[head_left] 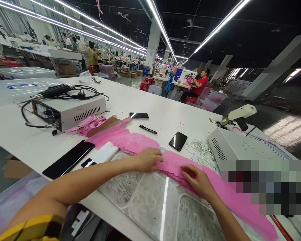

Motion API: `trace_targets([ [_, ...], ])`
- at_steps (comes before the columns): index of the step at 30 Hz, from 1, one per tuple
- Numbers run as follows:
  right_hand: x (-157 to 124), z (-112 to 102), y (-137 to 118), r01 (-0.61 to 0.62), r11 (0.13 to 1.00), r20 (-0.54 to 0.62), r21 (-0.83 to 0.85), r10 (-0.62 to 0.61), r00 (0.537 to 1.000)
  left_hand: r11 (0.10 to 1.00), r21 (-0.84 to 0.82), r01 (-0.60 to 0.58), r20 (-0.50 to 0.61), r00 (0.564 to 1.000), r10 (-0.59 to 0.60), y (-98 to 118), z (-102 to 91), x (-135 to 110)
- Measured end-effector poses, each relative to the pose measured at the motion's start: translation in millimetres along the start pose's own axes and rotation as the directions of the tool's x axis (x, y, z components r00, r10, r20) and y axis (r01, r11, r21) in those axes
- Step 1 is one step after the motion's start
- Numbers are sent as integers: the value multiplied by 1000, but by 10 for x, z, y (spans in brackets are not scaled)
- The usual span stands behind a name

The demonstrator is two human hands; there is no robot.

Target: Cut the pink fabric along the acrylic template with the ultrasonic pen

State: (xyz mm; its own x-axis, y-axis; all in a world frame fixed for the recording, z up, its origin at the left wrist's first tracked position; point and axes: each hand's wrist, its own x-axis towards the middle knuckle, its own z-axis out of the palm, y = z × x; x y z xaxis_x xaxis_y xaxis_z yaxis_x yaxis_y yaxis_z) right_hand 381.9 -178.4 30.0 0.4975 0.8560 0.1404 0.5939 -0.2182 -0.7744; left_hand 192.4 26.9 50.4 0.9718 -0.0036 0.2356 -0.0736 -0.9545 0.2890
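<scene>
A long strip of pink lace (137, 142) runs across the white table (25, 140) and over a clear plastic sheet (150, 201) in front of me. My left hand (148, 159) rests on the lace with its fingers curled down onto the fabric. My right hand (197, 179) lies a little to the right, fingers bent and pinching the lace edge. The two hands are close together on the same strip.
A grey machine box (67, 112) with black cables and a handpiece stands at left. Phones (68, 160) (178, 140) (139, 115), a black pen (147, 129), a white box (230, 147) and a cutter (238, 115) lie around. People sit at sewing stations far behind.
</scene>
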Motion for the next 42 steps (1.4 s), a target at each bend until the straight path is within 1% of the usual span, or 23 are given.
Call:
trace_targets([
  [2,-38,4,39,-10,1000,19,3,10,1000,1000,-2,-2,62,998,2,30,149,214],
  [5,-53,19,66,-16,1000,32,13,16,999,1000,-20,17,123,992,-14,-56,228,375],
  [9,-44,2,88,2,1000,39,22,-2,999,997,-49,53,163,986,-44,-165,167,412],
  [14,-49,48,67,61,998,12,-30,-61,998,993,-71,91,160,984,-78,-154,114,422],
  [19,-33,163,79,140,973,-102,-186,-161,982,992,-92,91,105,991,-82,-111,43,449],
  [22,-33,119,162,157,944,-191,-289,-217,957,993,-108,49,65,997,-42,-61,-61,410],
  [25,-116,1,228,179,909,-256,-376,-288,923,991,-132,-16,41,999,21,3,-172,277],
  [28,-315,-50,197,256,866,-238,-429,-381,893,984,-163,-71,38,996,78,51,-238,54],
  [30,-488,-2,122,331,835,-177,-439,-441,880,978,-183,-98,48,993,109,64,-251,-125],
  [33,-746,158,-34,446,788,-66,-425,-518,853,970,-207,-125,81,986,144,55,-247,-411],
  [37,-1002,381,-268,571,725,64,-385,-596,800,974,-203,-104,135,982,133,43,-268,-807],
  [40,-1097,481,-427,605,751,189,-265,-575,796,983,-170,-71,175,979,100,69,-334,-1044],
  [42,-1078,495,-484,587,790,244,-179,-542,804,988,-141,-54,188,979,81,98,-376,-1112],
])
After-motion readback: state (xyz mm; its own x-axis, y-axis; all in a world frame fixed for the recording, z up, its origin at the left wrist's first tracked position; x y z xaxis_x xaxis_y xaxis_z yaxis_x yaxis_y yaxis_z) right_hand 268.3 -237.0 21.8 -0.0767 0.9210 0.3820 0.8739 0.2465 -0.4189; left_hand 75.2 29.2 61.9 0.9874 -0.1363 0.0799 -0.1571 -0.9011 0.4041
